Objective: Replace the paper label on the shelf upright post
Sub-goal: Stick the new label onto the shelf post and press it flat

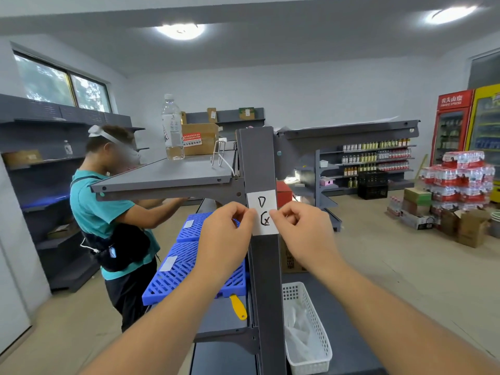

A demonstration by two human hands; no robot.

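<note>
Two hands: both of mine are up at the label, my left hand on its left edge and my right hand on its right edge.
Label: a white paper label with hand-drawn black marks, lying flat on the near face of the upright post, just below where the grey shelf meets it.
Grip, left: thumb and forefinger closed to a pinch on the label's left edge, the other fingers curled in.
Grip, right: the same pinch on the right edge, hand otherwise closed.
Key relation: the label sits directly ahead, between my two hands, with its long axis running up and down along the post; both hands are about equally near, one at each long edge, so I judge any peel or press would work from the sides toward the middle.
Step, as I judge it: I cannot tell whether this sheet is the old one coming off or the new one going on.
Hidden: my fingertips cover the label's side edges, so whether they are stuck down or lifted is not visible; any tape or glue is out of sight.
Hard to read: the lower mark is unclear.
Left of me: another person stands at the same shelf.
</note>
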